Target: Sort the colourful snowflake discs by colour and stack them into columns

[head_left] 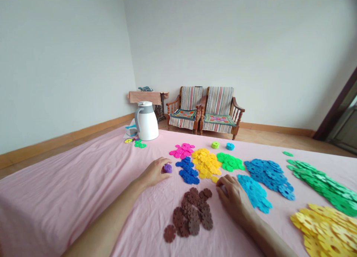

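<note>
A pink bedsheet (83, 197) spreads beneath sorted heaps of plastic snowflake discs. The right hand (232, 199) sits between the brown heap (192, 212) and the cyan heap (253, 193), its fingers (223, 182) curled just beside a yellow disc (214, 179); whether they grip anything, I cannot tell. The left hand (152, 173) has its fingers closed around a small purple stack of discs (167, 168), left of the dark blue heap (188, 170).

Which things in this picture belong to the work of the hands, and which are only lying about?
Part of the work: left hand touching a purple plastic disc; right hand near yellow discs and brown discs.
Lying about: white jug; striped wooden armchairs.
</note>
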`<state>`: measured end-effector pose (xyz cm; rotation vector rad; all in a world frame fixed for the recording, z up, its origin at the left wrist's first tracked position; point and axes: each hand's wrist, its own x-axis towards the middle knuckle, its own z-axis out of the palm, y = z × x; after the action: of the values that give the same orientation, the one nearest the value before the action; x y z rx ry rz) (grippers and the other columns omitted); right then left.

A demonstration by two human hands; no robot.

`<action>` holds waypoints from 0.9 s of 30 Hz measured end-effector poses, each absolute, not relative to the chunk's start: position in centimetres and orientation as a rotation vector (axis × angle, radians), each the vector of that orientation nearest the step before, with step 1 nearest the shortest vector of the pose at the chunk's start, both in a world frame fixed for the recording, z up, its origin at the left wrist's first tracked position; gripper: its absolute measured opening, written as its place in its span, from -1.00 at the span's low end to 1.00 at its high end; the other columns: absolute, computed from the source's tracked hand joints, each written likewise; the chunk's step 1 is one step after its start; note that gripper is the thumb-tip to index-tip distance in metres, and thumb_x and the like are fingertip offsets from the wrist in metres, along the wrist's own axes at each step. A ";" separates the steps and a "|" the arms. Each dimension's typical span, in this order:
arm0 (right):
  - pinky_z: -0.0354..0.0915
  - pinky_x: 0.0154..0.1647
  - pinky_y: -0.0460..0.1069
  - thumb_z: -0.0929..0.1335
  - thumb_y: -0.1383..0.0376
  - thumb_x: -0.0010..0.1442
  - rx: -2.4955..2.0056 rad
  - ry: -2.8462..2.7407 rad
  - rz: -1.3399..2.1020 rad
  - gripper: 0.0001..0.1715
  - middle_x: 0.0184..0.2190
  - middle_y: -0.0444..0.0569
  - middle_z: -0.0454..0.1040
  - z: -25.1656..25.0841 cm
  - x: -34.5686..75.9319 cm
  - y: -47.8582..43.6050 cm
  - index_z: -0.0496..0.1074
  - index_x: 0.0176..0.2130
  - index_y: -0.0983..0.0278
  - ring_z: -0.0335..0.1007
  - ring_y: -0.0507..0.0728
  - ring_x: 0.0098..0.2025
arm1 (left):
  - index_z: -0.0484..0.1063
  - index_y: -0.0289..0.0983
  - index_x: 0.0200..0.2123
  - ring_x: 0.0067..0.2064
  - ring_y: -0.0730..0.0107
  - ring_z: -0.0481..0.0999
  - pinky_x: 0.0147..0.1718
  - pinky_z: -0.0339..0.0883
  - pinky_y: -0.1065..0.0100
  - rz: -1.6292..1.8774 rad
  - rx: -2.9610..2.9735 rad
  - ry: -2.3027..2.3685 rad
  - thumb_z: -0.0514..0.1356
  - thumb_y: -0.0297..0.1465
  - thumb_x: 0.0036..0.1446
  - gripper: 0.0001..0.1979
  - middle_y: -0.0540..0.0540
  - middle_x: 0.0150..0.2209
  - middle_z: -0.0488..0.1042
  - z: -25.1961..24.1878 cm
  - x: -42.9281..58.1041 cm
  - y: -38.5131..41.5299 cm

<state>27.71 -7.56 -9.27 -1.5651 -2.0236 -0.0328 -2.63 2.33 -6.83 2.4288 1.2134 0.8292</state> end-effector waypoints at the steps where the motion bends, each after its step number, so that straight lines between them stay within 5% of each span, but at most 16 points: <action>1: 0.14 -0.28 0.02 0.19 0.34 0.17 -1.564 -2.026 -0.027 -0.80 -0.40 -0.04 0.38 -9.3 27.7 -7.6 0.36 -0.40 0.24 0.28 0.13 -0.31 | 0.42 -0.26 -0.15 -0.14 0.26 0.43 -0.10 0.26 0.31 0.831 2.422 1.208 0.25 -0.49 -0.14 -0.61 -0.12 -0.17 0.45 -6.8 -2.6 2.3; 15: 0.16 -0.31 0.00 0.21 0.37 0.13 -1.539 -2.015 -0.055 -0.82 -0.42 -0.05 0.38 -9.5 27.8 -7.4 0.38 -0.40 0.22 0.30 0.12 -0.33 | 0.41 -0.24 -0.11 -0.07 0.24 0.40 -0.04 0.23 0.29 0.831 2.445 1.134 0.19 -0.55 -0.17 -0.55 -0.12 -0.10 0.44 -6.9 -2.3 2.4; 27: 0.16 -0.25 0.03 0.19 0.37 0.17 -1.578 -2.019 0.017 -0.82 -0.38 -0.03 0.36 -8.9 27.5 -7.8 0.33 -0.39 0.25 0.27 0.14 -0.29 | 0.45 -0.24 -0.26 -0.21 0.28 0.42 -0.19 0.27 0.36 0.714 2.599 1.204 0.10 -0.56 -0.16 -0.67 -0.08 -0.27 0.45 -6.9 -1.7 3.0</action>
<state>27.48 -7.84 -8.95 -1.5776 -2.0187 0.0171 -1.69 3.01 -6.95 2.5988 1.2040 0.7142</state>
